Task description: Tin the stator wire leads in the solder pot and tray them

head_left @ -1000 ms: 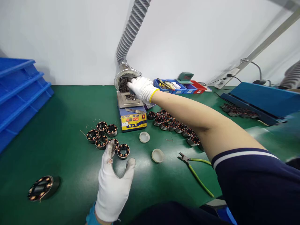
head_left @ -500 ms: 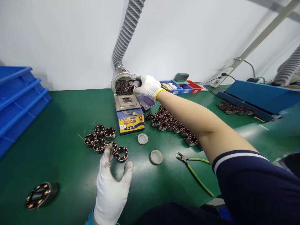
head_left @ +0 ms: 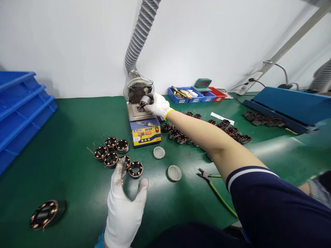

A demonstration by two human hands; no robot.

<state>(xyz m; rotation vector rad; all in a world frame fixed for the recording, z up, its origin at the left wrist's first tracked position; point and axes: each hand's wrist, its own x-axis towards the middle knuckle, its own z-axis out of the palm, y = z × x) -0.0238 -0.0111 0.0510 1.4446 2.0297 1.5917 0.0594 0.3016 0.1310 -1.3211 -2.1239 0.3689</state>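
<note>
My right hand [head_left: 157, 105], in a white glove, grips a motor stator [head_left: 146, 100] by its metal ring. The stator is tilted, its wire ends down at the molten solder of the yellow and blue solder pot [head_left: 146, 135]. My left hand [head_left: 126, 203], also gloved, rests palm down with thumb and fingers apart. Its fingertips touch or overlap one stator of a small group; beside them stands another stator [head_left: 136, 169]. Copper windings show on top of these rings. A lone stator [head_left: 46, 215] lies at the near left.
Two small round dishes [head_left: 174, 173] and green-handled cutters [head_left: 207, 175] lie in front. More stators [head_left: 181, 138] stand under my right arm. Behind the pot is a round fume extractor [head_left: 137, 90] with a grey hose. Blue trays [head_left: 23, 110] are stacked left; small bins [head_left: 178, 100] line the wall.
My right hand has lowered the stator from in front of the extractor to the solder surface, tipping it. My left hand keeps its place by the stators. The view has shifted slightly.
</note>
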